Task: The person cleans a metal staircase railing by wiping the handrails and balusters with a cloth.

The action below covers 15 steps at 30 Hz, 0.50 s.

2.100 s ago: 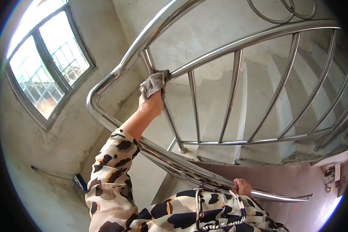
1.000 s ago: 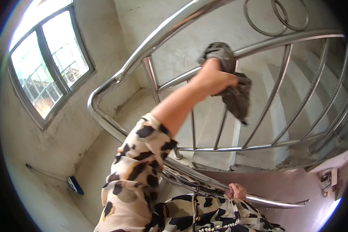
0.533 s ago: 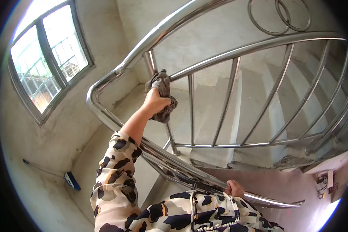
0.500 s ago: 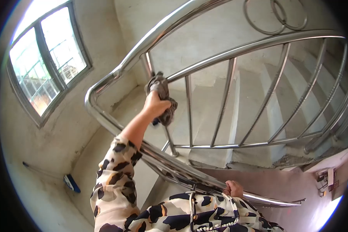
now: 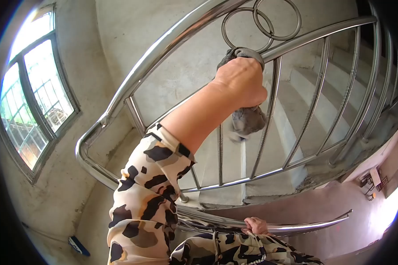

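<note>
My left hand (image 5: pixel 241 79) is closed around a grey cloth (image 5: pixel 250 121), pressed over the sloping lower rail (image 5: pixel 320 37) of a stainless steel stair railing. Part of the cloth bunches above my knuckles and part hangs below the hand, between the upright bars. Just above the hand are interlocking metal rings (image 5: pixel 276 20) fixed over that rail. My right hand (image 5: pixel 255 225) is curled on another steel handrail (image 5: pixel 307 227) near my body; its fingertips are partly hidden.
The thick top handrail (image 5: pixel 159 51) bends round at the left. Concrete steps (image 5: pixel 292 106) rise behind the bars. A window (image 5: pixel 40 88) is in the left wall, and a blue-and-white brush-like object (image 5: pixel 78 246) lies on the floor by that wall.
My left hand and the cloth have moved right, from the corner post along the lower rail to beside the rings. The view has shifted too. My right hand stays on the handrail.
</note>
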Each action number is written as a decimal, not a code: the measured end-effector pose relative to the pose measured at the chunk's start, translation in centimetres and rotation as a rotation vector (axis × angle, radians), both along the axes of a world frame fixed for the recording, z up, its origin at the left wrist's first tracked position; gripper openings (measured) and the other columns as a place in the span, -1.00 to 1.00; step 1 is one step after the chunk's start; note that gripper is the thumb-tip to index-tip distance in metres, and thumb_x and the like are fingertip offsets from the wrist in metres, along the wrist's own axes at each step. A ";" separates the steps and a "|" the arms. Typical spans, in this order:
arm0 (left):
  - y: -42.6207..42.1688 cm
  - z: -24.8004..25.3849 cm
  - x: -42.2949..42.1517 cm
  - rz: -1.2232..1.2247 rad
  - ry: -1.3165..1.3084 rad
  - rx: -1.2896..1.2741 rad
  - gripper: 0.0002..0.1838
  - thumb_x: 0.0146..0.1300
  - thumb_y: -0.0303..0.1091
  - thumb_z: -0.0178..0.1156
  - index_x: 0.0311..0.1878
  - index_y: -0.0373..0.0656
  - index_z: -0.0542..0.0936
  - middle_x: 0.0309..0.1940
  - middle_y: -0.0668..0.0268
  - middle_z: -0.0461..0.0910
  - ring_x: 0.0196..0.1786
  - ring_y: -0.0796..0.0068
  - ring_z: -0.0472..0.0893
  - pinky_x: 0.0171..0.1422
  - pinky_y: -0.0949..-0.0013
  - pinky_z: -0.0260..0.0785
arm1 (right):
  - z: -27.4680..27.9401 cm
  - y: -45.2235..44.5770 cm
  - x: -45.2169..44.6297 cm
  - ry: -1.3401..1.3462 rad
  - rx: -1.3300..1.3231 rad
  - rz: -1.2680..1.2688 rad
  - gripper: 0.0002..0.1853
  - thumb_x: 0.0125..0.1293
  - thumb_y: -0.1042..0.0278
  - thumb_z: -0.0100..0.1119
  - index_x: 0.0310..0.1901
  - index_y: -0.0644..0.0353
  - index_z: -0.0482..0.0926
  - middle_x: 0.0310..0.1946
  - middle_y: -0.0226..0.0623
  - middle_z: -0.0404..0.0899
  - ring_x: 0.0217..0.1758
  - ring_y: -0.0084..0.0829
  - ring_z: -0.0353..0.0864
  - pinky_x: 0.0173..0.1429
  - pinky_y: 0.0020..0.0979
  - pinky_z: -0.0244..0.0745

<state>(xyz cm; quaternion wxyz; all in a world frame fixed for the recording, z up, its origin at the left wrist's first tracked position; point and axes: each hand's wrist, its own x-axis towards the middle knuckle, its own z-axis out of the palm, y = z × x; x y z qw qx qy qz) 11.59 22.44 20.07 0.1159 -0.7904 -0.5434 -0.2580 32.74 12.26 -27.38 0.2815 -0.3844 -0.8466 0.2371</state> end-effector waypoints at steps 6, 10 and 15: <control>-1.6 -4.9 -7.0 0.297 -0.024 -0.112 -0.67 -0.20 -0.29 0.18 -0.43 -0.41 0.54 -0.41 -0.10 0.56 -0.25 -0.02 0.58 -0.16 0.18 0.44 | 0.8 -0.3 0.2 0.014 0.025 0.025 -0.53 0.12 -0.24 0.09 -0.38 0.09 0.43 -0.59 -0.39 0.39 -0.48 -0.27 0.46 -0.41 -0.27 0.39; -2.3 -10.6 -16.0 0.530 -0.109 -0.178 -0.64 -0.19 -0.31 0.19 -0.30 -0.38 0.55 -0.28 -0.10 0.56 -0.15 -0.01 0.56 -0.06 0.16 0.42 | 0.4 -0.3 0.0 0.047 0.066 0.030 -0.52 0.13 -0.25 0.08 -0.38 0.08 0.42 -0.61 -0.39 0.35 -0.51 -0.27 0.42 -0.42 -0.27 0.35; -3.7 -18.9 -20.8 0.645 -0.244 -0.003 -0.58 -0.14 -0.36 0.24 -0.16 -0.36 0.49 -0.19 -0.09 0.51 -0.04 -0.04 0.50 0.06 0.22 0.36 | 0.5 -0.2 0.1 -0.007 0.086 0.044 -0.58 0.12 -0.15 0.14 -0.37 0.08 0.40 -0.60 -0.39 0.35 -0.50 -0.29 0.41 -0.42 -0.30 0.35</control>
